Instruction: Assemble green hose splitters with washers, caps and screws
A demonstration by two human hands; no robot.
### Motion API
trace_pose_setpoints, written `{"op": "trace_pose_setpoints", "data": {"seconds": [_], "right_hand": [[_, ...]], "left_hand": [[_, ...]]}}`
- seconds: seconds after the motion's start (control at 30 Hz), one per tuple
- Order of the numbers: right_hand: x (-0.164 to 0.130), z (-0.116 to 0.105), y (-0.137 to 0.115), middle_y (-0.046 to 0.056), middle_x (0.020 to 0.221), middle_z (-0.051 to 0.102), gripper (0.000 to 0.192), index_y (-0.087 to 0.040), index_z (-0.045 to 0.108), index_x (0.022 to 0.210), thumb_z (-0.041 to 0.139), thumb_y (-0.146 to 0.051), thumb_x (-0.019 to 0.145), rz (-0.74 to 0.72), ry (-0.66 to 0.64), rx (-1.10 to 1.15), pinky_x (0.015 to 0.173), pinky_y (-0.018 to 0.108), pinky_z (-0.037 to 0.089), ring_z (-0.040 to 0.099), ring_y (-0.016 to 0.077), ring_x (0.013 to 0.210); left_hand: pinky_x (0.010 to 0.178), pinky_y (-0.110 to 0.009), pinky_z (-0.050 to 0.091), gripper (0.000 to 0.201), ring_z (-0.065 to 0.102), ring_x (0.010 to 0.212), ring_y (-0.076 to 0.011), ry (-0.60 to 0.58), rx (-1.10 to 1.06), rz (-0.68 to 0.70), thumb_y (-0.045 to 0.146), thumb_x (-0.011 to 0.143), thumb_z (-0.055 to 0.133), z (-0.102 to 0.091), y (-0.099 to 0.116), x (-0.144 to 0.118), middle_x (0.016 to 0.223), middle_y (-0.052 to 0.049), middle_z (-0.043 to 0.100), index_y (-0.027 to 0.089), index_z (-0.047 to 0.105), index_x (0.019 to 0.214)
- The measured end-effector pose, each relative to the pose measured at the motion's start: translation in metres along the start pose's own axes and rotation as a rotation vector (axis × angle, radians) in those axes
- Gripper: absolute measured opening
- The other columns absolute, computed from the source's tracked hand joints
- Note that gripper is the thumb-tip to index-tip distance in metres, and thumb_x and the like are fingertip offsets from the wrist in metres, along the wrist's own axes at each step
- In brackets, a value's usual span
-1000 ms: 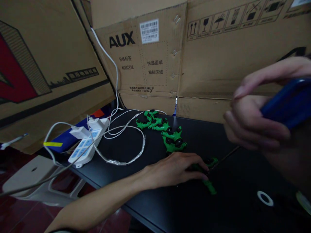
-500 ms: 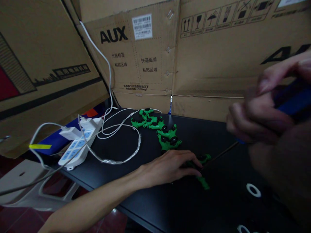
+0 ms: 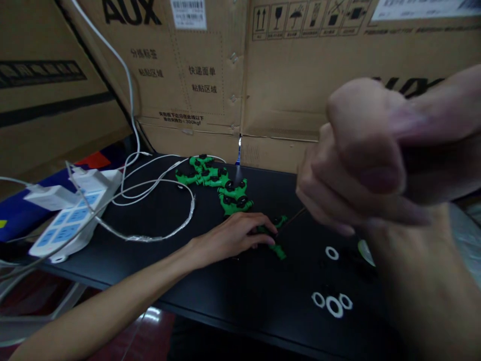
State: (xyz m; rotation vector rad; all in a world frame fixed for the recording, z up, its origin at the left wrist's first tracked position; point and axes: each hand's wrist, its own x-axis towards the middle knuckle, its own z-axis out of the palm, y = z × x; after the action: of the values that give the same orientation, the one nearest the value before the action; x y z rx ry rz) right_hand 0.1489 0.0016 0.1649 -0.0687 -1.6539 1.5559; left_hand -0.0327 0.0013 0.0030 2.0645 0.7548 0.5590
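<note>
My left hand (image 3: pixel 244 233) rests on the black table with thumb and fingers closed around a green Y-shaped hose fitting (image 3: pixel 278 250). Parts of this fitting stick out past my fingertips. My right hand (image 3: pixel 356 155), large and close to the camera, is wrapped around a screwdriver whose handle is hidden inside the fist. Its thin dark shaft (image 3: pixel 295 219) slants down to the left and reaches the fitting beside my left fingertips. Whether the tip sits in a screw cannot be seen. Several similar green fittings (image 3: pixel 233 196) with black knobs lie just beyond my left hand.
White rings (image 3: pixel 334 307) lie at the right front. A white power strip (image 3: pixel 75 220) with plugs stands at the left, its white cable (image 3: pixel 158 238) looping over the black table (image 3: pixel 158 265). Cardboard boxes (image 3: pixel 210 110) wall off the back.
The view has shifted, so the table things appear further left and more rings show. My right hand has turned, hiding the blue screwdriver handle. My left hand keeps its hold on the fitting.
</note>
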Motion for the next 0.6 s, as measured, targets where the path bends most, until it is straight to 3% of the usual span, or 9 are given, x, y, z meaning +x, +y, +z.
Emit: {"op": "trace_pose_setpoints", "data": {"seconds": [0.03,0.1,0.2,0.27,0.33,0.4,0.47,0.53,0.6], "right_hand": [[0.001,0.003,0.003,-0.008,0.036,0.027,0.048,-0.024,0.046,0.053,0.038,-0.047,0.094,0.048,0.012,-0.045,0.027,0.022,0.023,0.019,0.0054,0.027],[0.003,0.013,0.012,-0.008,0.038,0.020,0.046,-0.024,0.042,0.052,0.046,-0.044,0.093,0.047,0.214,-0.244,0.029,0.022,0.015,0.013,0.0049,0.029],[-0.001,0.026,0.029,-0.006,0.049,0.031,0.032,-0.024,0.052,0.067,0.058,-0.045,0.090,-0.267,0.679,-0.606,0.032,0.028,0.021,0.026,0.0088,0.037],[-0.005,0.030,0.035,-0.004,0.057,0.033,0.026,-0.025,0.056,0.078,0.059,-0.048,0.091,-0.435,0.812,-0.751,0.036,0.031,0.025,0.031,0.0119,0.043],[-0.007,0.031,0.034,-0.004,0.056,0.031,0.028,-0.027,0.054,0.080,0.056,-0.052,0.091,-0.404,0.782,-0.729,0.038,0.032,0.025,0.028,0.0135,0.044],[-0.008,0.029,0.028,-0.005,0.053,0.031,0.034,-0.027,0.047,0.073,0.053,-0.055,0.091,-0.189,0.706,-0.597,0.037,0.033,0.024,0.027,0.0141,0.043],[-0.009,0.022,0.019,-0.004,0.053,0.039,0.036,-0.026,0.043,0.068,0.055,-0.054,0.089,-0.008,0.617,-0.467,0.040,0.034,0.030,0.035,0.0146,0.044],[-0.010,0.010,0.012,-0.003,0.058,0.047,0.032,-0.022,0.053,0.070,0.058,-0.049,0.086,0.040,0.445,-0.402,0.047,0.034,0.038,0.044,0.0134,0.049],[-0.011,-0.006,0.006,-0.005,0.058,0.049,0.031,-0.021,0.061,0.074,0.055,-0.049,0.087,0.030,0.193,-0.330,0.050,0.031,0.045,0.048,0.0110,0.049]], "left_hand": [[0.071,-0.025,0.050,0.027,0.062,0.068,-0.0106,0.008,0.008,-0.005,0.035,0.098,0.063,0.001,-0.001,0.001,0.103,-0.005,0.070,0.018,0.068,0.117],[0.072,-0.025,0.050,0.024,0.064,0.074,-0.0127,0.018,0.035,0.000,0.035,0.097,0.065,0.002,-0.002,0.002,0.099,-0.004,0.070,0.018,0.068,0.114],[0.073,-0.025,0.049,0.022,0.065,0.080,-0.0138,0.009,0.044,0.025,0.034,0.097,0.065,0.003,-0.004,0.003,0.099,-0.004,0.069,0.018,0.068,0.112],[0.072,-0.024,0.048,0.022,0.065,0.078,-0.0131,0.003,0.027,0.032,0.034,0.098,0.064,0.002,-0.004,0.002,0.100,-0.004,0.068,0.018,0.067,0.114],[0.073,-0.024,0.048,0.023,0.064,0.079,-0.0127,0.007,0.018,0.037,0.033,0.098,0.063,0.002,-0.004,0.001,0.101,-0.004,0.068,0.018,0.066,0.115],[0.076,-0.024,0.048,0.022,0.064,0.081,-0.0125,0.012,0.023,0.044,0.032,0.098,0.064,0.002,-0.004,0.001,0.102,-0.004,0.069,0.018,0.067,0.114],[0.076,-0.025,0.048,0.022,0.064,0.080,-0.0124,0.009,0.035,0.039,0.033,0.098,0.064,0.001,-0.003,0.001,0.101,-0.003,0.069,0.019,0.068,0.113],[0.076,-0.025,0.049,0.023,0.064,0.078,-0.0126,-0.001,0.036,0.026,0.034,0.097,0.065,0.001,-0.003,0.002,0.098,-0.003,0.070,0.019,0.069,0.114],[0.077,-0.025,0.049,0.025,0.065,0.078,-0.0127,-0.012,0.022,0.020,0.034,0.098,0.064,0.000,-0.003,0.002,0.096,-0.003,0.071,0.019,0.069,0.116]]}}
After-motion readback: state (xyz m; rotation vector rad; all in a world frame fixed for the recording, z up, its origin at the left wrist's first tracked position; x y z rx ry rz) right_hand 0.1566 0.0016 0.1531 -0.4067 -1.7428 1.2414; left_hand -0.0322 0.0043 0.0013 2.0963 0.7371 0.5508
